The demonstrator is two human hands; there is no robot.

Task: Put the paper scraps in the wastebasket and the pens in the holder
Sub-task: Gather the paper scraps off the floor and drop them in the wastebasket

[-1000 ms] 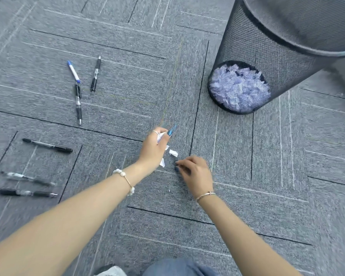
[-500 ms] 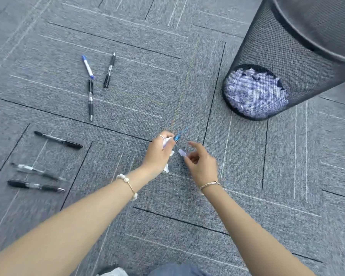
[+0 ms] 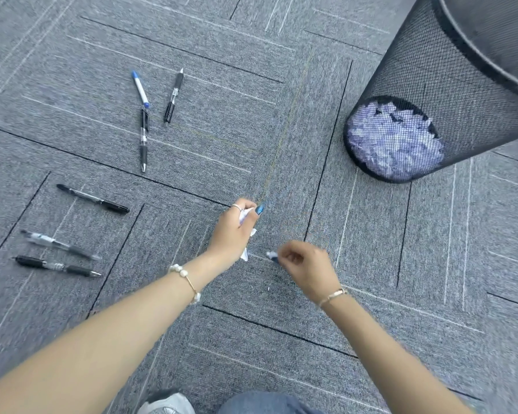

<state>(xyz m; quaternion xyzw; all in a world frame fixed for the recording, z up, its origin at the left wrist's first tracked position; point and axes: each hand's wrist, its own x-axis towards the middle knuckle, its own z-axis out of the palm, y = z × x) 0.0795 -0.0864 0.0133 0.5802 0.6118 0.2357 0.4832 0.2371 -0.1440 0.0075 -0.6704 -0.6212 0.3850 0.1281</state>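
My left hand (image 3: 232, 231) is closed around a bundle of white paper scraps (image 3: 244, 217) that poke out above and below the fist. Just to its right, my right hand (image 3: 307, 265) pinches one small white scrap (image 3: 272, 254) at its fingertips, low over the carpet. The black mesh wastebasket (image 3: 431, 85) stands at the upper right, with a heap of paper scraps (image 3: 393, 138) visible through its wall. Several pens lie on the carpet to the left: a blue-and-white pen (image 3: 140, 88), black pens (image 3: 144, 140) (image 3: 173, 97) (image 3: 93, 199) (image 3: 59, 245) (image 3: 57, 266). No holder is in view.
Grey carpet tiles (image 3: 251, 115) cover the floor. A white shoe (image 3: 168, 404) and a denim-clad knee (image 3: 269, 403) sit at the bottom edge, below my arms.
My right hand picked a scrap off the carpet, lifted it toward my left hand, then drew back right and down. The camera view shifted, so the pens and basket sit further right.
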